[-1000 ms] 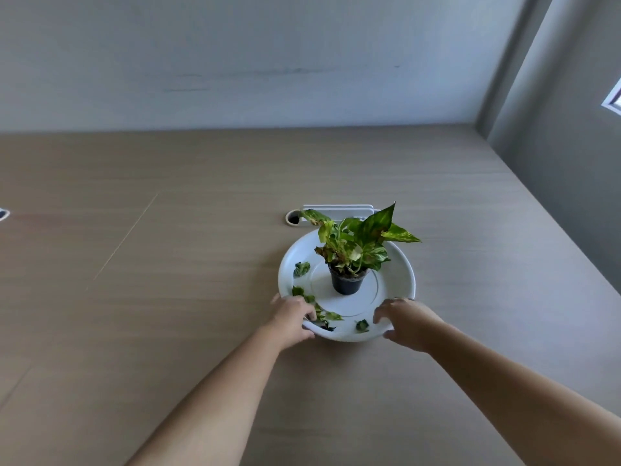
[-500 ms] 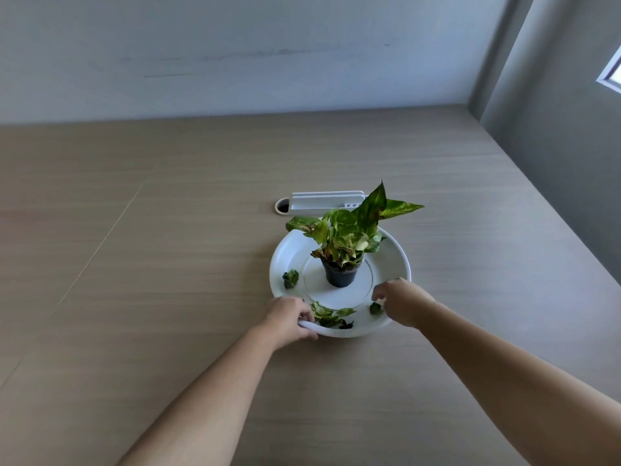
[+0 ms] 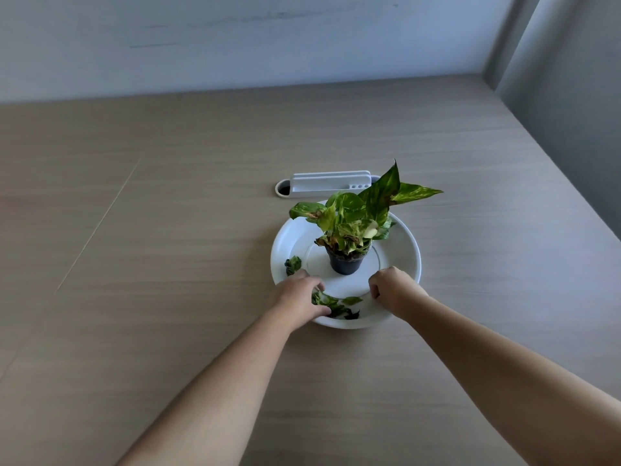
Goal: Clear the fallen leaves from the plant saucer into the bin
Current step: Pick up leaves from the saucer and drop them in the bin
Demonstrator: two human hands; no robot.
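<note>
Right hand fingertips curled under, contents unseen.

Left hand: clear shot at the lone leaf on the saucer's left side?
Probably yes. The lone leaf lies uncovered on the saucer, just beyond the left hand, and the plant pot stands off to its right.

No legible text anywhere

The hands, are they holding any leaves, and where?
The left hand is closing its fingers on the near pile of fallen leaves in the saucer. The right hand is curled shut; whether it holds a leaf cannot be told.
</note>
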